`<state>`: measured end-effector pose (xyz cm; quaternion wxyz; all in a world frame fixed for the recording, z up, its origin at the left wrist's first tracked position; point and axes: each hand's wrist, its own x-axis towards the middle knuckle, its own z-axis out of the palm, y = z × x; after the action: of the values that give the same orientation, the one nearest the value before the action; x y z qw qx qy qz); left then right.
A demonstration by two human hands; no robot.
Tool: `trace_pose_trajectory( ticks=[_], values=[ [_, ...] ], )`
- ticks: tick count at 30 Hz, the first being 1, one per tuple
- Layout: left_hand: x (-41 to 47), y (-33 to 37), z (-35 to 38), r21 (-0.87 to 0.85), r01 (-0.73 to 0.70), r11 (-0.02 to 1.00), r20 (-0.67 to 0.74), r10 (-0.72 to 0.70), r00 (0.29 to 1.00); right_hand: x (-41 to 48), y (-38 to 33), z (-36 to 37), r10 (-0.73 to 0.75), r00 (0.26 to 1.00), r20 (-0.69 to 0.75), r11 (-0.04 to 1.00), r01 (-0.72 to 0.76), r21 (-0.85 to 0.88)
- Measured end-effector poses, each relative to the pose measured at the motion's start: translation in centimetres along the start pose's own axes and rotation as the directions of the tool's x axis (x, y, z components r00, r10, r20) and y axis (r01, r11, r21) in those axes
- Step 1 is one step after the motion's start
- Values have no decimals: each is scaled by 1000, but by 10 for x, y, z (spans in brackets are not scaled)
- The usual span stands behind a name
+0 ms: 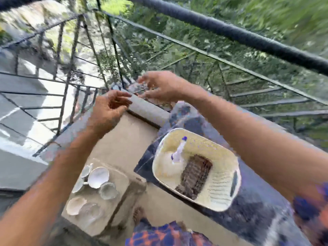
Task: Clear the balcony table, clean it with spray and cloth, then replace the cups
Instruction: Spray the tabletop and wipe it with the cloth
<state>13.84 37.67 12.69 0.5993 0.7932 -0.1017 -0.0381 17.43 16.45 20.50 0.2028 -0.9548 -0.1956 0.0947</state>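
The picture is blurred by motion. Several white cups [98, 177] stand on a small beige table [122, 176] at lower left. A cream basket [220, 194] rests on a dark ledge [248, 210] to the right, holding a white spray bottle [178, 153] with a purple nozzle and a dark brown cloth [195, 175]. My left hand [110, 110] and my right hand [163, 87] are raised in front of me above the balcony's low wall, fingers spread and curled, with nothing in either.
A black metal railing [230, 32] runs across the top, with green foliage behind it. A low wall cap [147, 109] lies under my hands. My bare foot [139, 214] is on the beige floor beside the table.
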Motion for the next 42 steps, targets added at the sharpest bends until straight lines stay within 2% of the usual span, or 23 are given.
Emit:
trace_pose_trajectory(
  ticks=[2,3,5,7,9,12,14,22,26,30,32,35,38,40,42],
  values=[
    [-19,10,45,45,-25,999,181,16,983,-58,35,-21,115,987,-114,988,-102,113],
    [-30,7,56,73,-36,997,224,19,974,-79,45,-22,169,973,-158,976,-142,166],
    [-48,-2,108,98,-48,994,372,8,928,-151,89,-11,350,888,-298,920,-266,288],
    [-62,-22,112,139,-25,990,419,-36,907,-178,101,24,470,823,-319,856,-337,392],
    [-72,-39,124,192,-22,981,473,-73,878,-204,109,63,584,785,-206,768,-452,455],
    [-78,-47,137,253,-56,966,554,-97,827,-229,107,121,676,736,27,698,-652,295],
    [-80,-51,142,237,-49,970,579,-101,809,-228,96,148,723,683,100,650,-723,236],
    [-72,-60,159,271,-134,953,576,-49,816,-220,82,204,881,454,136,409,-873,265],
    [-76,-61,176,284,-117,952,530,-54,846,-215,83,221,941,289,177,239,-935,261],
    [-69,-68,185,284,-68,956,532,-98,841,-215,92,231,973,118,200,37,-929,368],
    [-64,-68,189,299,-87,950,537,-92,839,-214,96,228,974,67,215,-44,-879,475],
    [-61,-70,196,298,-152,942,523,-28,852,-213,100,223,956,52,290,-169,-708,686],
    [-59,-70,201,260,-136,956,487,-8,873,-216,102,221,916,106,387,-289,-497,818],
    [-58,-69,202,225,-125,966,457,8,890,-219,100,217,914,147,379,-275,-461,843],
    [-56,-66,203,199,-119,973,421,25,907,-223,99,213,928,193,319,-188,-496,848]
  ],
)
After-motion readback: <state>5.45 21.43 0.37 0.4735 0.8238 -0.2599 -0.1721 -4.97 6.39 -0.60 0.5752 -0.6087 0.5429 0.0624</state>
